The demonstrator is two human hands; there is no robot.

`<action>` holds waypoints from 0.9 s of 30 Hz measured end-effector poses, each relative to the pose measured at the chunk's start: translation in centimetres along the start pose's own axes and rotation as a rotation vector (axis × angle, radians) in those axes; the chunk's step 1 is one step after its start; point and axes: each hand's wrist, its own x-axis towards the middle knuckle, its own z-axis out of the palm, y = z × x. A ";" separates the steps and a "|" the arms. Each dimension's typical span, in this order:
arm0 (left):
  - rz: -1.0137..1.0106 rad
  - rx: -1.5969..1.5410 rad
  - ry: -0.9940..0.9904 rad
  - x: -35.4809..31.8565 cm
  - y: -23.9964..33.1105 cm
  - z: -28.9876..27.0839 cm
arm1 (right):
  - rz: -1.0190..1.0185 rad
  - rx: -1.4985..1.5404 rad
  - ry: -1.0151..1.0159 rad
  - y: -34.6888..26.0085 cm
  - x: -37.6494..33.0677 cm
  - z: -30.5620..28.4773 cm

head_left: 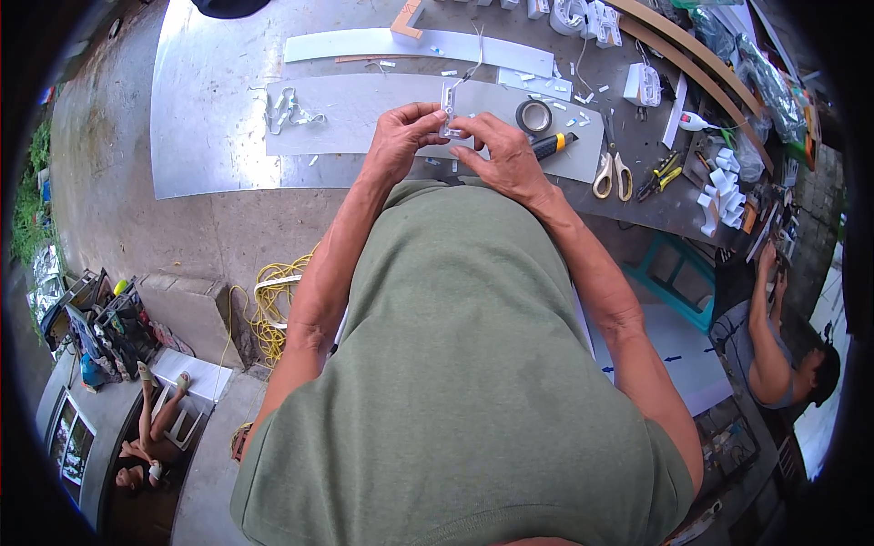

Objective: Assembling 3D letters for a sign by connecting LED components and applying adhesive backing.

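Housing point(447, 107) in your fingers, clear plastic and slim, has its long axis running pretty much straight away from your body, one end toward your shirt and the other toward the far side of the bench. Thin pale wire point(479, 50) shows right off that far end, but I can't tell if it's actually attached.

It sits between your two hands, just off the fingertips of each. Your left hand point(398, 141) has it pinched by the left side, thumb and index nearly together with the part caught between them. Your right hand point(506, 156) has the index tip touching the near end on the right, thumb a bit lower with a visible gap between the two; can't tell whether those fingers are gripping or just steadying it.

Grey sheet point(360, 109) is below your fingers. Just right of your right fingers there's a black tape roll point(533, 116), with a yellow-and-black utility knife point(555, 146) beside that hand and scissors point(613, 171) farther right. Tangled white strip point(293, 112) is well left of your left fingers.
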 end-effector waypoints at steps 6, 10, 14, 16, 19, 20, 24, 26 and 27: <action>0.004 0.029 -0.018 -0.6 0.4 0.3 | -0.182 -0.124 0.048 1.1 0.2 0.9; 0.018 -0.036 -0.064 -0.6 0.0 -0.1 | -0.171 -0.105 0.108 1.1 -0.1 0.6; 0.055 0.011 -0.078 -0.4 -0.4 -0.4 | -0.179 -0.087 0.087 0.6 -0.1 0.3; 0.088 0.022 -0.105 -0.4 -0.4 -0.4 | -0.212 -0.101 0.083 0.5 0.0 0.3; 0.102 0.057 -0.093 -0.5 -0.1 -0.1 | -0.203 -0.146 0.085 1.1 -0.1 0.5; 0.103 0.057 -0.092 -0.4 -0.2 -0.2 | -0.203 -0.146 0.084 1.1 0.0 0.5; 0.201 0.064 -0.121 -0.5 -0.2 -0.1 | -0.001 -0.016 0.120 0.2 0.0 0.4; 0.231 0.084 -0.136 -0.6 0.0 0.1 | 0.124 0.043 0.107 0.0 0.0 0.4; 0.256 0.149 -0.151 -0.6 0.0 0.2 | 0.355 0.187 0.069 0.2 0.1 0.6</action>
